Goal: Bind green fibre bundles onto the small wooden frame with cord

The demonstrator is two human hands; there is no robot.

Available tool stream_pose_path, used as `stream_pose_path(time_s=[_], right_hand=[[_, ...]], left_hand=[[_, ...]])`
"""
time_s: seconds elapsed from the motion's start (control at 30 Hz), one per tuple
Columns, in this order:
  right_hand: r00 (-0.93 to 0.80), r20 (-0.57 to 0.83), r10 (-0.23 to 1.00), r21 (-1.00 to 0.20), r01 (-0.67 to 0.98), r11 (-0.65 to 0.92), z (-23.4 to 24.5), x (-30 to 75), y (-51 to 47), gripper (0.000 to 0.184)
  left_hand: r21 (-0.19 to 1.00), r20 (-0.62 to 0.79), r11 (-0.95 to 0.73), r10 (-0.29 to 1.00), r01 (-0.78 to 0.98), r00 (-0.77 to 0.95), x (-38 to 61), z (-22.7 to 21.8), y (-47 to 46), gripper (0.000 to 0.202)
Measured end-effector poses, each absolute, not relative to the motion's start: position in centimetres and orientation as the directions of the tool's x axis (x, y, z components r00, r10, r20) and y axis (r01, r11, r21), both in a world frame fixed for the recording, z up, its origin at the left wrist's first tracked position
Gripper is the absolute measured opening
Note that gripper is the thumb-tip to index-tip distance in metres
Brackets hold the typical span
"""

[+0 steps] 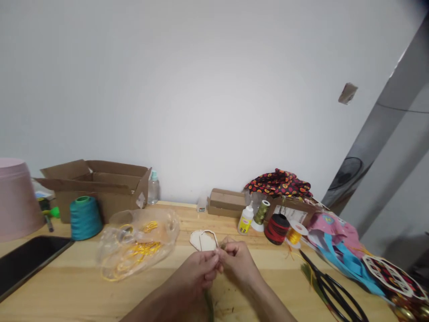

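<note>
Both my hands meet above the front middle of the table, fingertips together. My left hand (201,268) is closed in a pinch, and a dark green thread bundle (208,306) hangs below it. My right hand (238,261) is also closed, with a bit of olive green thread between thumb and fingers. From the fingertips a thin cord loop (213,233) rises over a flat, pale oval piece (196,241) lying just beyond the hands. The fingers hide the exact spot where the strands meet.
At left are a phone (31,259), a teal thread cone (85,219), an open carton (100,183) and a plastic bag (144,246) of golden cord. Rightward stand a glue bottle (246,219), a red-black spool (277,228), a yellow spool (296,235) and black scissors (335,290).
</note>
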State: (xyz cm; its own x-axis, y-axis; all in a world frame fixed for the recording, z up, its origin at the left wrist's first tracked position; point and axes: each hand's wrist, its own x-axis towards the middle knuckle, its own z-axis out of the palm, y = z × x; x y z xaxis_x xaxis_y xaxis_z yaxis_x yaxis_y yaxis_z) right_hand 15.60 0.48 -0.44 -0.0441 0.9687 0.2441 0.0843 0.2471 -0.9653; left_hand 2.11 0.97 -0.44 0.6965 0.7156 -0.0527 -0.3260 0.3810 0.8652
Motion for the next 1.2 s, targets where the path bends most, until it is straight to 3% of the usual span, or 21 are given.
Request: stream_pose_path(time_s=[0.23, 0.33, 0.5, 0.67, 0.8, 1.2], right_hand=[[0.061, 0.23, 0.971, -0.97, 0.089, 0.224, 0.2, 15.9, 0.4, 0.026], [0.113, 0.208, 0.972, -0.977, 0.076, 0.2, 0.3, 16.6, 0.6, 0.03], [0.367, 0.174, 0.914, -0.984, 0.041, 0.171, 0.5, 17.9, 1.0, 0.045], [0.197, 0.176, 0.965, -0.981, 0.112, 0.156, 0.3, 17.6, 0.8, 0.051], [0.093, 0.162, 0.982, -0.987, 0.025, 0.161, 0.2, 16.8, 0.3, 0.047], [0.156, 0.098, 0.983, -0.981, -0.154, 0.122, -0.3, 16.8, 0.5, 0.024]], left_hand=[[0.935, -0.085, 0.299, 0.711, -0.191, 0.699, 2.1, -1.5, 1.4, 0.036], [0.929, -0.117, 0.321, 0.725, -0.182, 0.678, 2.2, -1.3, 1.1, 0.037], [0.935, -0.099, 0.285, 0.78, -0.21, 0.618, 2.3, -0.7, 0.7, 0.038], [0.918, -0.076, 0.292, 0.794, -0.268, 0.603, 2.2, -1.0, 0.8, 0.035], [0.903, -0.09, 0.313, 0.807, -0.294, 0.584, 2.2, -1.4, 0.9, 0.035], [0.863, -0.14, 0.395, 0.785, -0.315, 0.603, 2.4, -1.3, 0.5, 0.031]])
